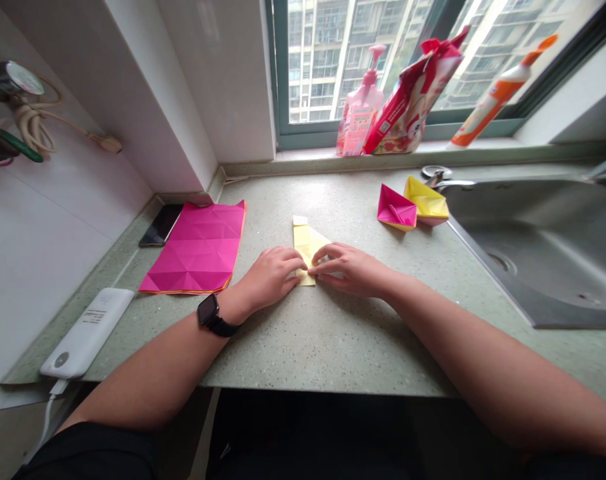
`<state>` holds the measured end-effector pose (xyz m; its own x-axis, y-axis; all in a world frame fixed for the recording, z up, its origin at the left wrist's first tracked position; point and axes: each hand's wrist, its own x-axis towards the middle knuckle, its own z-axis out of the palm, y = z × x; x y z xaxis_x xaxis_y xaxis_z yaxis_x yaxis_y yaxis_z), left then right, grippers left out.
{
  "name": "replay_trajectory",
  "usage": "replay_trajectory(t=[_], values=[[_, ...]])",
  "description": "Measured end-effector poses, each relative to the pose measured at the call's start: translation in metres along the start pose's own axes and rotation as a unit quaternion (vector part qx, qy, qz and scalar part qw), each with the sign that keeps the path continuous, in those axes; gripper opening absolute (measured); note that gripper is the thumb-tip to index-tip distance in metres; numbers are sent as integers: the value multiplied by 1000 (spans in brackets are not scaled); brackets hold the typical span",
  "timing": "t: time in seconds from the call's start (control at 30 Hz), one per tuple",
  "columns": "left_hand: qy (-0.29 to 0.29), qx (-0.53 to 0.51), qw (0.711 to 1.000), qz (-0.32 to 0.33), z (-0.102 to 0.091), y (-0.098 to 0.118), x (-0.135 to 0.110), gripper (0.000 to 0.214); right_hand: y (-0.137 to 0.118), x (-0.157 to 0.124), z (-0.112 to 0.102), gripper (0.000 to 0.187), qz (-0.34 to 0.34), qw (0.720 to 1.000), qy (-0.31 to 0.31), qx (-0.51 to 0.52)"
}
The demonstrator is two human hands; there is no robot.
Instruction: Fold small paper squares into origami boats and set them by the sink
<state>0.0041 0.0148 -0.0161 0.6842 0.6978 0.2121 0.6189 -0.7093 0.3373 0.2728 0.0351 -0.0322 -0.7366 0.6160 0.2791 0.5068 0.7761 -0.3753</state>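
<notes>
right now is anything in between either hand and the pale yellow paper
Nothing visible is: the left hand and right hand both reach the pale yellow paper directly. The pink sheets lie off to the left, and the folded pink piece sits farther back to the right.

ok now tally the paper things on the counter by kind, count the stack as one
Open folded shapes: 2 (pink shape, yellow shape)
Partly folded pale yellow paper: 1
Pink-topped paper stack: 1
Total: 4
</notes>
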Motion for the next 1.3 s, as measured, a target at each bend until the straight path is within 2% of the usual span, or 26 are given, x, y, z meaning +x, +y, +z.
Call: replay_trajectory(t=[0.23, 0.57, 0.87, 1.3], values=[[-56, 28, 997, 43, -12, 4, -8, 23, -5, 0, -2, 22, 19, 1000, -13, -6], [-111, 46, 992, 24, -20, 11, -12, 33, -10, 0, 1, 17, -1, 1000, 5, -13], [-110, 7, 994, 28, -22, 7, -12, 38, -24, 2, 8, 18, -24, 1000, 5, -11], [-94, -24, 995, 31, -21, 5, -12, 37, -4, 0, 1, 12, 63, 998, 2, -31]])
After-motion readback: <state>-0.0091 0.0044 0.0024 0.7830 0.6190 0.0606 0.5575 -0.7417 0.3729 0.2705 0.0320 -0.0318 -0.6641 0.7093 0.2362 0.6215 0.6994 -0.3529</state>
